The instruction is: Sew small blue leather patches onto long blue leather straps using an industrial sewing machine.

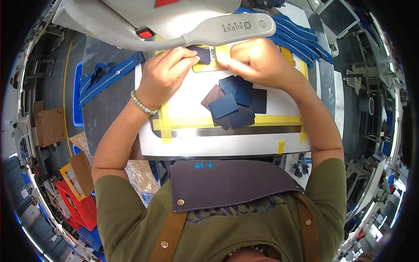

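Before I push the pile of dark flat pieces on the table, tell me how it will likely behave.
The pile of flat pieces would probably fan apart, since they overlap at odd angles. Each looks thin, so likely light. Their flat, straight-edged shapes suggest little chance of rolling.

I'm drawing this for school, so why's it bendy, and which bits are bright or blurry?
Head view: the fisheye lens bends everything near the black rim; the white sheet looks very bright; a light glares near the right edge; the right fingers look slightly blurry, the blue patches clearer.
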Action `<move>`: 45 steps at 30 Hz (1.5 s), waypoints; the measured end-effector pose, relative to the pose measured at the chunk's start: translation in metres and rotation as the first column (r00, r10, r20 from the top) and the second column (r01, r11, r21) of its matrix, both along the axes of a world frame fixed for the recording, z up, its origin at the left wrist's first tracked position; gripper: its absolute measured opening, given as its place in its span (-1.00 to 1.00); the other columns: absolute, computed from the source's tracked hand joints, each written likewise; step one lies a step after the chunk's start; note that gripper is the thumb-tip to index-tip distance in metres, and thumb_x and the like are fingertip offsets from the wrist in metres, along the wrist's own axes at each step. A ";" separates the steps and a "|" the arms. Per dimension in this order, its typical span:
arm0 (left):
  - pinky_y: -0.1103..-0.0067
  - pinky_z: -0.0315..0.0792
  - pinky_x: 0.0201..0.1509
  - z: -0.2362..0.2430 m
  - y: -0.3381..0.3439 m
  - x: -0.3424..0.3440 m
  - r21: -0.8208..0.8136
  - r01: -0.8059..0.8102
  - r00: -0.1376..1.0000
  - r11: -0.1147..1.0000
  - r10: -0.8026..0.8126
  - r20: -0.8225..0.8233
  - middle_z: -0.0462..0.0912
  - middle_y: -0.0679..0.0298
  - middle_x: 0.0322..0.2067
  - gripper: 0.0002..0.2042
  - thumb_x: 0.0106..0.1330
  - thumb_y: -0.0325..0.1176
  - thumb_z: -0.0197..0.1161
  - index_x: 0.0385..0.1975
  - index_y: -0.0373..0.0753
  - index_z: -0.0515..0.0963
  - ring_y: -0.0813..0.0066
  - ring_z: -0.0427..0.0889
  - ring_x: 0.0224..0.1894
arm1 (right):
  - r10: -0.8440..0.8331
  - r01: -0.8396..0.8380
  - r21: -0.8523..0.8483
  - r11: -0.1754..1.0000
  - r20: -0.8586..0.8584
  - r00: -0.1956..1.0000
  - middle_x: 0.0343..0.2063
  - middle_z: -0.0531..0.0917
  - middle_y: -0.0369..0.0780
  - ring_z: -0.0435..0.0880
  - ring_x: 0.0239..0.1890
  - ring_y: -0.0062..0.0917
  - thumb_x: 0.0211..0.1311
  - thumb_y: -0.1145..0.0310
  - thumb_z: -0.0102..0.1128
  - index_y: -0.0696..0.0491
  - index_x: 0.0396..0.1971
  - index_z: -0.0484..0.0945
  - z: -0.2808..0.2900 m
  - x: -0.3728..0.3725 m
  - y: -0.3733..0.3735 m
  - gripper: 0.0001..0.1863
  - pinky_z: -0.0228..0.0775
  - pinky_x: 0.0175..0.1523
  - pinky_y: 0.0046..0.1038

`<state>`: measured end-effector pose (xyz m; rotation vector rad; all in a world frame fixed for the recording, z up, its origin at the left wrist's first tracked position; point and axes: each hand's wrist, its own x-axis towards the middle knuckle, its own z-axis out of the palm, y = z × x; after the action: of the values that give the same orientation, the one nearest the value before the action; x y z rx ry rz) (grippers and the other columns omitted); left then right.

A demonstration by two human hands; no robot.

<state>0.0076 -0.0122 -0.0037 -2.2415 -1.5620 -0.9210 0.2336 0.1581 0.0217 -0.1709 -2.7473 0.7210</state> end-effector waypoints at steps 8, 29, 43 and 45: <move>0.47 0.67 -0.13 0.000 0.001 0.007 0.025 0.001 0.956 1.000 0.006 -0.294 0.79 0.17 -0.10 -0.75 0.10 -0.51 0.42 -0.18 -0.33 0.73 0.28 0.78 -0.13 | -0.092 0.063 -0.179 0.982 -0.162 0.982 -0.35 0.76 -0.11 0.71 -0.33 -0.26 0.39 0.29 0.28 0.10 0.01 0.76 -0.010 0.002 0.012 -0.69 0.55 -0.13 -0.29; 0.57 0.64 -0.21 0.010 0.023 0.012 -0.090 0.088 0.843 0.992 -0.122 -0.524 0.78 0.27 -0.07 -0.80 0.14 -0.49 0.41 -0.22 -0.31 0.70 0.47 0.67 -0.20 | 0.094 -0.092 0.028 0.995 -0.108 0.990 -0.05 0.71 -0.21 0.68 0.04 -0.30 0.36 0.41 0.24 0.09 -0.12 0.76 -0.011 0.005 0.008 -0.80 0.57 0.14 -0.25; 0.55 0.66 -0.08 0.016 0.029 0.019 -0.212 0.030 0.817 0.977 -0.146 -0.558 0.74 0.22 -0.21 -0.76 0.11 -0.51 0.37 -0.19 -0.36 0.69 0.37 0.71 -0.09 | 0.099 -0.050 0.333 0.941 -0.132 0.986 -0.05 0.76 -0.28 0.66 0.10 -0.38 0.27 0.39 0.24 0.05 -0.12 0.79 -0.023 0.000 -0.003 -0.75 0.56 0.18 -0.29; 0.54 0.67 -0.10 0.016 0.022 0.017 -0.165 0.089 0.831 0.982 -0.164 -0.531 0.73 0.21 -0.21 -0.76 0.14 -0.51 0.38 -0.17 -0.36 0.70 0.36 0.72 -0.13 | 0.084 -0.023 0.351 0.936 -0.160 0.984 -0.06 0.76 -0.29 0.66 0.08 -0.37 0.27 0.38 0.24 0.06 -0.14 0.79 -0.025 0.000 -0.006 -0.76 0.56 0.16 -0.29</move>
<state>0.0243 0.0094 0.0123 -2.4277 -1.2461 -0.1592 0.2339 0.1522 -0.0028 0.0432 -2.6650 0.2375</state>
